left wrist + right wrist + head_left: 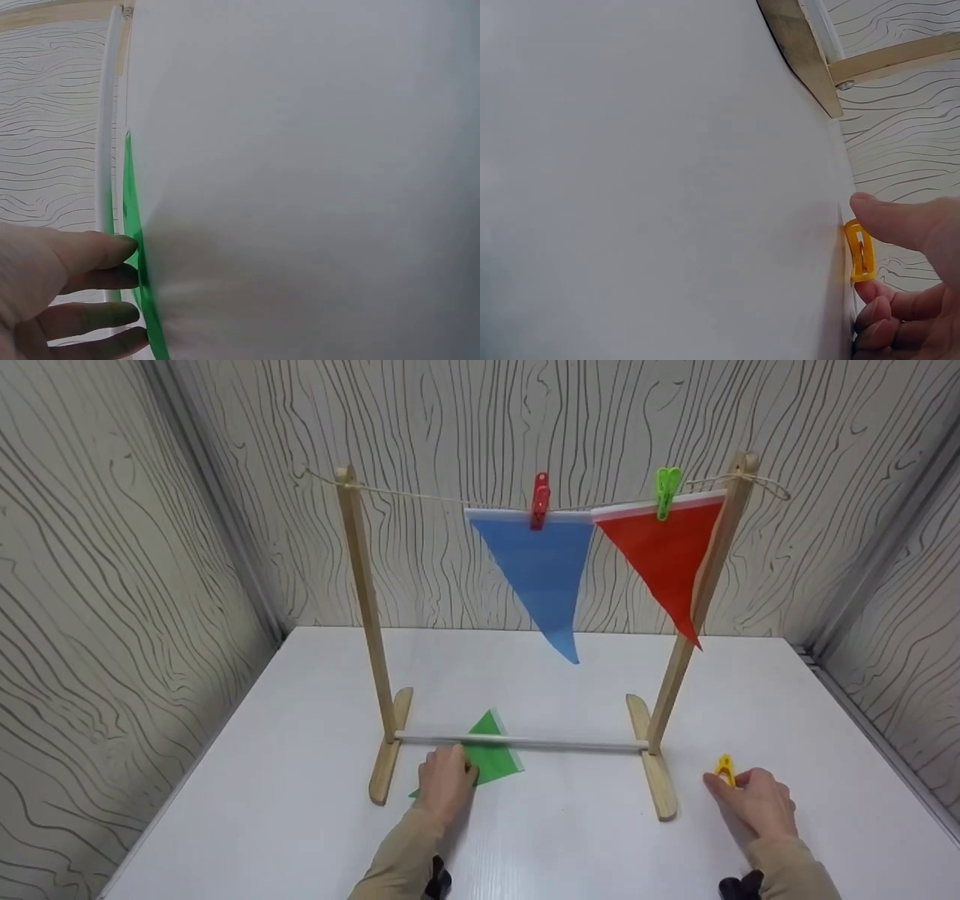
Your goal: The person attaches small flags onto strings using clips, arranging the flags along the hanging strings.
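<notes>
White worktop, pale wood-grain walls behind and at both sides. Green flag lies on the worktop, passing beneath the white bar of a wooden stand, nearer its left end; pale edge band faces right, narrow tip pokes out left of the wrist. Left hand has its fingertips on the green flag, fingers slightly spread in the left wrist view; cannot tell if it pinches the fabric. Right hand, outside the stand's right foot, pinches a yellow clip between thumb and finger, low over the worktop. Two wooden posts rise from the bar's ends, string tied between their tops. Blue flag hangs mid-string under a red clip; red flag hangs next to it under a green clip, partly overlapping the right post. Tan sleeves on both arms.
</notes>
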A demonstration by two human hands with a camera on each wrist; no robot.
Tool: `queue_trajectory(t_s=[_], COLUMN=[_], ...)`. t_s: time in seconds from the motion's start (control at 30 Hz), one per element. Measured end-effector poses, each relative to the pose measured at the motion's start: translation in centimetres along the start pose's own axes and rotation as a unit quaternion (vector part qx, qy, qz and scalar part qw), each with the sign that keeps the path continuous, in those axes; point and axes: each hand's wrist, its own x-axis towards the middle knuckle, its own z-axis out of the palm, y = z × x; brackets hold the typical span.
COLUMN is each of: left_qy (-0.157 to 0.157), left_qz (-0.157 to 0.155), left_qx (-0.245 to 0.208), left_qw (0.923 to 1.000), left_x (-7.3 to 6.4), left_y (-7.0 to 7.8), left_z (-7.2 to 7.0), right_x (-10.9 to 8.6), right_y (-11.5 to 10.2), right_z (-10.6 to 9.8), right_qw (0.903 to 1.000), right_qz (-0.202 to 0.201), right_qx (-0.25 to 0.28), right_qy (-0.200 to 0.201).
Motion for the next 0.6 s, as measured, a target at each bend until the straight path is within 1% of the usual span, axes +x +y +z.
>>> queue_trajectory(t_s=[0.17,0.33,0.43,0.6], left_qy=[0.016,0.022,0.019,0.013], left_qz=[-0.002,-0.003,-0.009,-0.012], left_qx=[-0.008,-0.016,-0.035,-0.065], left_qw=[0.9998,0.9996,0.9992,0.9977], left_x=[-0.03,-0.03,-0.02,-0.12], left_y=[-0.13,-0.18,-0.15,-0.18], left_z=[0.03,0.03,-0.13,-0.37], right_x=[0.12,0.26,0.20,0.17], right_y=[-0.34,-0.47,-0.26,0.17], right_z=[0.03,0.09,-0.01,-0.23], right_qw=[0.9999,0.9993,0.9996,0.9988], right_qz=[0.010,0.026,0.011,-0.027], right_qx=[-0.001,-0.005,-0.012,-0.033], right_qy=[-0.013,-0.026,-0.024,-0.025])
